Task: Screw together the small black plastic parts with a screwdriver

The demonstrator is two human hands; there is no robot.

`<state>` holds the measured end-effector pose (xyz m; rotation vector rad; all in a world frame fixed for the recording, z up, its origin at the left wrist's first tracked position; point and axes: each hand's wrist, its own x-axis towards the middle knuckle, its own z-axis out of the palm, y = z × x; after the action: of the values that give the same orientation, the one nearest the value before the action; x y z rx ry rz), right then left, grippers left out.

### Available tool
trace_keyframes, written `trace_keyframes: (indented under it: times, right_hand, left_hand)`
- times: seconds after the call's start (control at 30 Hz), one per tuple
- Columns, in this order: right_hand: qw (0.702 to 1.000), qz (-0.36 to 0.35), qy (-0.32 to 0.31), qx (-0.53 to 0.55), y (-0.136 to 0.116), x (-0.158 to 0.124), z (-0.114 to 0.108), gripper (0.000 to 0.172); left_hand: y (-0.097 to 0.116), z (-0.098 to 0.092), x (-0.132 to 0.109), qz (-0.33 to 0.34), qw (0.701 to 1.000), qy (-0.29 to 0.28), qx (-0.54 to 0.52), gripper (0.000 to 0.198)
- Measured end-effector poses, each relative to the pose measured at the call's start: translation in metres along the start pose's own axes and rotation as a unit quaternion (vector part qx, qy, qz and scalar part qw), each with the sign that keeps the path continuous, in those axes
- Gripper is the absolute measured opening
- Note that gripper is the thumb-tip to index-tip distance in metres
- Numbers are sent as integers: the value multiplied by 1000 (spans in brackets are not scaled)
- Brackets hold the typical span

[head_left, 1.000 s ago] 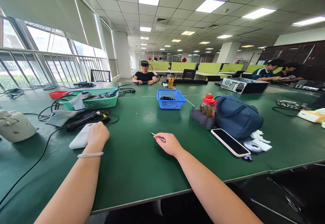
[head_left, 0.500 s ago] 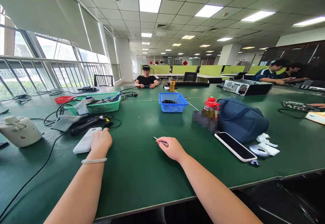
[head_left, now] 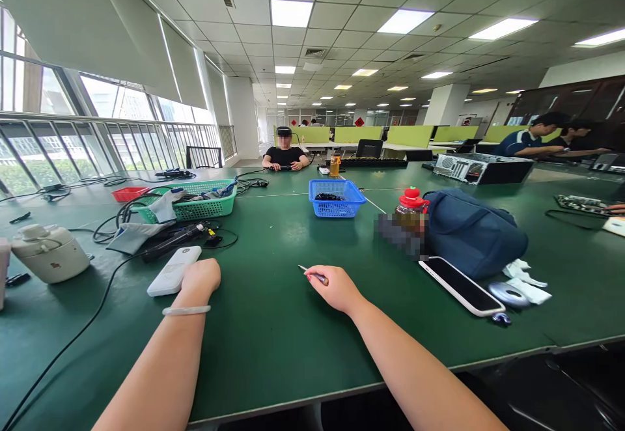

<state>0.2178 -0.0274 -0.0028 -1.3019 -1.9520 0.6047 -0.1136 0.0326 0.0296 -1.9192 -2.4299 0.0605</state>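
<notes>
My left hand (head_left: 202, 277) rests on the green table as a closed fist, back upward, a pale bangle (head_left: 186, 311) on its wrist. It lies against the right side of a white power bank (head_left: 174, 271). Its fingertips are hidden underneath, so I cannot see whether anything is inside. In a pinch, my right hand (head_left: 338, 287) holds a slim pen-like tool (head_left: 321, 278) with a brownish rear end. The tool's thin pointed tip aims left, just above or on the tabletop; I cannot tell whether it touches.
Ahead stand a blue basket (head_left: 336, 208) with dark items and a green basket (head_left: 209, 207) with cables and cloth. A white jug (head_left: 49, 254) is left. At right are a phone (head_left: 461, 286), a navy bag (head_left: 473, 236) and a red-lidded bottle (head_left: 413, 200). A person (head_left: 285, 154) sits opposite.
The view has turned slightly left, so everything sits a little further right. My left fingers look more curled beside the power bank. My right hand keeps the same grip.
</notes>
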Motion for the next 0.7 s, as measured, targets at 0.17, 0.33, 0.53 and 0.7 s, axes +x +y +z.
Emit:
trace_keyframes:
  times: [0.17,0.33,0.53,0.7]
  right_hand:
    - [1000,-2,3,2,1,1,0,27]
    - [1000,-2,2,-1,2,1,1,27]
    - [1000,0,0,-7,2,1,1,28]
    - [1000,-3,-1,-5,-1,1,0,28]
  left_hand:
    - [3,5,4,23,999,35,-12,52]
    - [-1,10,11,44,996,73,-33,46]
    - [-7,22,21,43,988,129,-75,41]
    - [-9,30,25,35,984,151,-85,43]
